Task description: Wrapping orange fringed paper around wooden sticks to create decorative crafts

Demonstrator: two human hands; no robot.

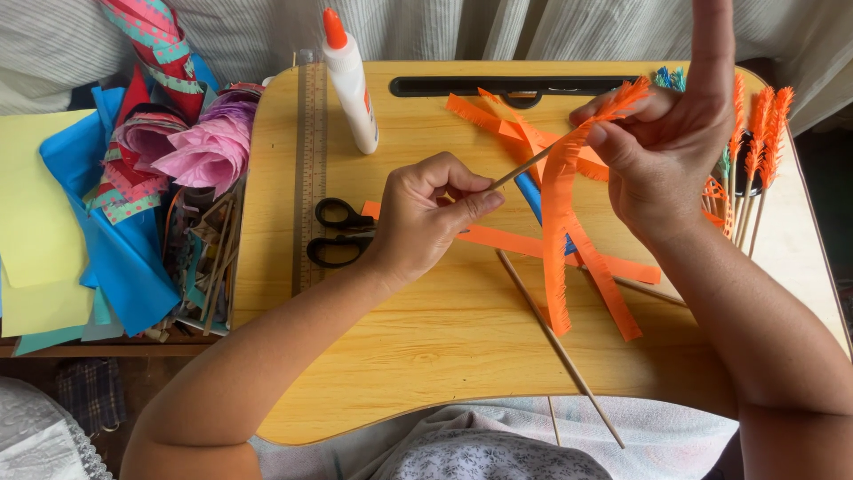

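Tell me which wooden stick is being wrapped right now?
The stick pinched between both hands, with fringed orange paper at its tip; the other bare stick lies loose on the tray.

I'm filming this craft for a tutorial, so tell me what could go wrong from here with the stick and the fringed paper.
1. The fringed orange strip hangs long and loose from the right hand; it could tear or unwind off the thin stick pinched by the left hand.
2. A loose stick juts past the lap desk's front edge and may roll off.

Right forefinger (713, 36) tip beyond top edge
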